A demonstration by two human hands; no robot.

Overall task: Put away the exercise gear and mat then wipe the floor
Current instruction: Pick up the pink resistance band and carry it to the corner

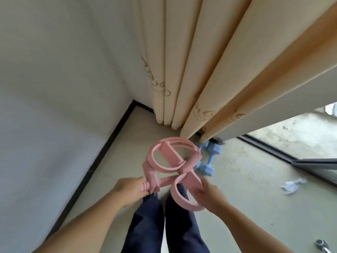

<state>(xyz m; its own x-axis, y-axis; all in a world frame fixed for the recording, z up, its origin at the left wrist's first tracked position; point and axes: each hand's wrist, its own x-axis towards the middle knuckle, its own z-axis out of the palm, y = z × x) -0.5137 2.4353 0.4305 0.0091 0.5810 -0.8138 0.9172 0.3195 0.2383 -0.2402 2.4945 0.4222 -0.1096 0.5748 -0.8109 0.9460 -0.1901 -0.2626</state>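
— Where's the gear?
— Pink pedal resistance band point(173, 161), frame centre. My left hand point(130, 189) is curled round its handle; my right hand point(209, 195) pinches a foot loop.
— Advice?
— I'd gather the loops, then set it by the blue dumbbells point(207, 157), lower right of the curtain point(200, 70).

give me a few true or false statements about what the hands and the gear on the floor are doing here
1. Both hands hold the pink resistance band. True: the left hand grips a pink handle and the right hand grips a pink loop.
2. The blue dumbbells lie on the floor by the foot of the curtain. True.
3. The crumpled paper is in the right hand. False: it lies on the floor, well to the right of that hand.
4. The curtain is dark green. False: it is pale beige with a faint pattern.
5. The pink band rests flat on the floor. False: it is held up in front of the person.
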